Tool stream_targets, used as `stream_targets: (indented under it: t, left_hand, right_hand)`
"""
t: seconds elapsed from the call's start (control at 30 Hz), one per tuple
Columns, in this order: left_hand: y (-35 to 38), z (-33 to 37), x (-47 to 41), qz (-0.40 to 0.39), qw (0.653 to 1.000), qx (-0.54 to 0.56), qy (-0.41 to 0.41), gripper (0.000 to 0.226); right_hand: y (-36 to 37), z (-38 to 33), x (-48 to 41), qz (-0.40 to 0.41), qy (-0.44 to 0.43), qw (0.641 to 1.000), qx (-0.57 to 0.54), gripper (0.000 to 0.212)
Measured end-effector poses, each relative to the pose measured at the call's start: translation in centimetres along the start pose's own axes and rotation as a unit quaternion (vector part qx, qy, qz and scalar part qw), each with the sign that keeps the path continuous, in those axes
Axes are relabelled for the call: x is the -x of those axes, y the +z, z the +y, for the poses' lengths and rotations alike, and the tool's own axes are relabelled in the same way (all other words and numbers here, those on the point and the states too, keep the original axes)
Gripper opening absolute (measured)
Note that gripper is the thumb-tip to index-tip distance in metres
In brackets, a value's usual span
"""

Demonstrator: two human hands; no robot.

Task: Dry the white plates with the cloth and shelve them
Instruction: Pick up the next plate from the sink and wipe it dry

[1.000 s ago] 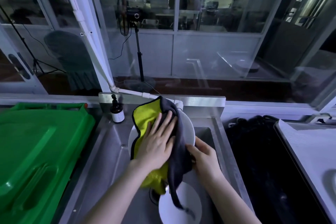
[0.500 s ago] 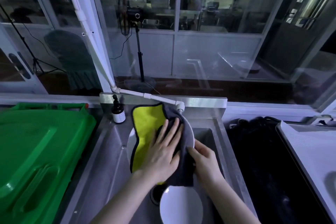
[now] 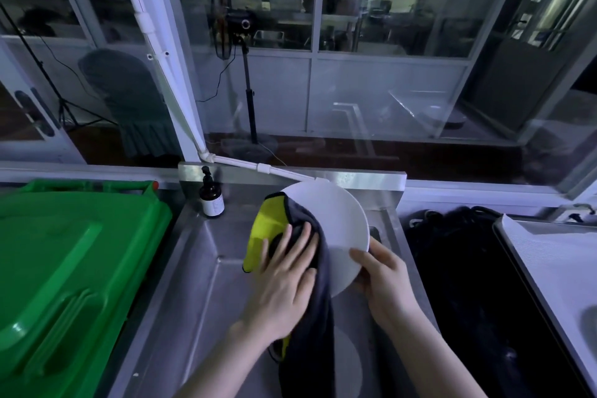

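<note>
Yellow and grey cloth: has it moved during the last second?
Yes. The yellow and grey cloth has slid left and down, away from the white pipe, baring the right of the round white plate.

The sink floor [image 3: 206, 284] is left open beside a green bin [image 3: 64, 268], obstructed at the back by a bottle [image 3: 211, 200] and pipe [image 3: 258, 167], nearer by a plate [image 3: 347, 362].

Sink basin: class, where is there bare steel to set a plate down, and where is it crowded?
Free: the left floor of the sink, bordered by its left wall, the brown bottle behind and the cloth. Crowded: centre-right, where the left hand presses the cloth on the held plate, the right hand grips it, and a second plate lies beneath.
</note>
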State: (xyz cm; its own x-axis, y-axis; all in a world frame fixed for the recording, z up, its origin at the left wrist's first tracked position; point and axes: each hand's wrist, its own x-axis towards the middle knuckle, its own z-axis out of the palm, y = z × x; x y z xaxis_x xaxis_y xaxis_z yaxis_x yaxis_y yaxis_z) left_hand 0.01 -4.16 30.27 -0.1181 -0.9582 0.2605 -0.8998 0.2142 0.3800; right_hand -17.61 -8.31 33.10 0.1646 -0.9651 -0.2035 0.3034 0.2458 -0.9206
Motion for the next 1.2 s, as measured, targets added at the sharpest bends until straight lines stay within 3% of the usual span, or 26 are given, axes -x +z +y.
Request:
stream_targets:
  t: [0.27,0.47,0.57,0.7,0.83,0.93,1.0,1.07,1.13,1.2]
  left_hand:
    - [-0.8,-1.4,-3.8,-0.007,0.997,-0.073,0.029,0.06]
    - [-0.9,-4.2,-2.3,-0.007,0.993,-0.107,-0.059,0.067]
    - [0.5,-3.0,-0.3,0.006,0.997,-0.068,-0.046,0.066]
    - [1.4,-0.3,-0.9,0.019,0.999,-0.03,-0.005,0.066]
    - [-0.3,-0.3,-3.3,0.034,0.997,-0.061,0.033,0.066]
    - [-3.1,-1.4,-5.1,0.072,0.995,-0.067,0.009,0.067]
    - [-4.8,-2.6,-5.8,0.08,0.996,-0.024,-0.034,0.057]
    - [-6.0,-3.4,-6.1,0.073,0.988,0.078,-0.114,0.025]
    - [-6.3,-3.9,-6.0,0.077,0.97,0.157,-0.168,0.033]
    - [-6.5,-4.1,-5.5,0.086,0.962,0.199,-0.165,0.036]
  right_hand:
    - [0.8,1.0,1.5,-0.085,0.012,0.994,0.067,0.028]
    - [-1.0,-1.0,-0.1,-0.001,-0.026,0.999,0.022,0.037]
    - [-1.1,-1.3,-0.3,-0.001,-0.028,0.999,0.021,0.038]
    - [-0.1,0.3,0.7,-0.062,-0.002,0.998,0.029,0.031]
    - [0.1,1.0,1.7,-0.109,0.027,0.99,0.081,0.029]
    - [-0.4,0.0,1.9,-0.142,0.02,0.985,0.096,0.032]
    - [-0.7,-1.5,1.7,-0.147,-0.011,0.978,0.148,0.038]
    - [-0.9,-3.2,1.3,-0.139,-0.046,0.965,0.22,0.038]
    - [-0.9,-5.0,0.8,-0.129,-0.096,0.941,0.299,0.026]
    - [-0.6,-6.5,0.2,-0.124,-0.135,0.908,0.377,0.017]
